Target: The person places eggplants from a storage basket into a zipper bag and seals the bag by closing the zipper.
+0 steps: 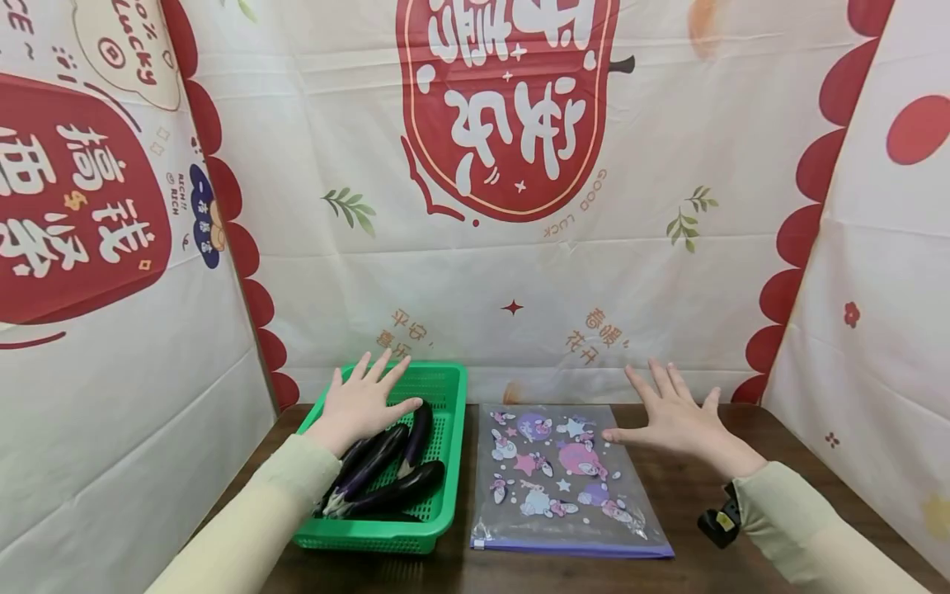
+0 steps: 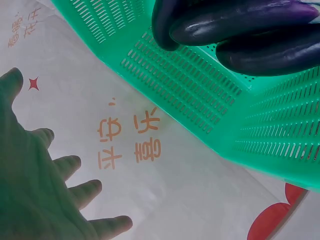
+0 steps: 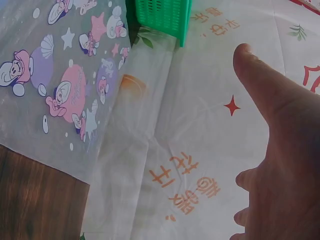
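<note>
My left hand (image 1: 361, 406) is held over a green plastic basket (image 1: 448, 495) with its fingers spread and nothing in it. Several dark purple eggplants (image 1: 401, 488) lie in the basket, partly hidden behind the hand and sleeve. The left wrist view shows the smooth ends of the eggplants (image 2: 245, 22) and the slotted basket wall (image 2: 180, 85). To the right of the basket a clear zipper bag (image 1: 519, 516) with cartoon prints and a purple slider edge lies flat. My right hand (image 1: 679, 421), fingers also spread, hovers by the bag's right side, holding nothing.
The dark wooden table (image 1: 712, 495) ends at a white printed cloth backdrop (image 1: 668, 313). Cloth side walls with red scalloped edges (image 1: 797, 239) stand at left and right. A black strap device (image 1: 718, 525) sits on the right wrist.
</note>
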`<state>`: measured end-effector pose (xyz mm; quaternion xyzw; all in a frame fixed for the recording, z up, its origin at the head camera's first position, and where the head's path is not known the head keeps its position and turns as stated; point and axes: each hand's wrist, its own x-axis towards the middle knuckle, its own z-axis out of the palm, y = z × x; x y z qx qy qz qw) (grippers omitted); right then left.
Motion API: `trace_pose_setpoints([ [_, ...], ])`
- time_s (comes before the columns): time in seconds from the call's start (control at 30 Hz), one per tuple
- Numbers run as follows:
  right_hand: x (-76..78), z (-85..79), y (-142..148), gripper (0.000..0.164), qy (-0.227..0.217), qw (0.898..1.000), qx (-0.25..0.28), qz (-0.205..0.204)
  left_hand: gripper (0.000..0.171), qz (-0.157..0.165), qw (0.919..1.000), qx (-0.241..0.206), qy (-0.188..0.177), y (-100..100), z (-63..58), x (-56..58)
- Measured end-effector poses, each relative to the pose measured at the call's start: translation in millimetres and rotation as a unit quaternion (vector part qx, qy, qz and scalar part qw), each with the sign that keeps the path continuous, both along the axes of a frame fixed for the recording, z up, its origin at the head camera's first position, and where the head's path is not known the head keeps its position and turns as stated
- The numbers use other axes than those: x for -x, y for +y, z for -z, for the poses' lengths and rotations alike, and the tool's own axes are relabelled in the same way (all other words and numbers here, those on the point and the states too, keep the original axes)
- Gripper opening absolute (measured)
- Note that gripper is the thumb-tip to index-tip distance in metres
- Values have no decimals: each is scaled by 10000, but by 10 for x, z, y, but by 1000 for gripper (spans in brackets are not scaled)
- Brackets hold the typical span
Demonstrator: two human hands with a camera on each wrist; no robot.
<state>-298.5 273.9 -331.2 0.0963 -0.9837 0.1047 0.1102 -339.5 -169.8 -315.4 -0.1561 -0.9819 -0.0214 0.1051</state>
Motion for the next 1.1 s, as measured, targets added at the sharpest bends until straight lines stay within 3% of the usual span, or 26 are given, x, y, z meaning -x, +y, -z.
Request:
trace_pose_setpoints([
  [0.37,-24,15,3,118,-34,10000,-2,-68,78,39,9999,14,126,0,9,79],
  [0.67,-81,263,-12,118,-104,9998,86,-136,75,32,10000,68,-23,-21,19,18],
  [1.1,-158,533,12,111,-154,9995,265,-94,76,63,9999,108,-94,21,40,29],
])
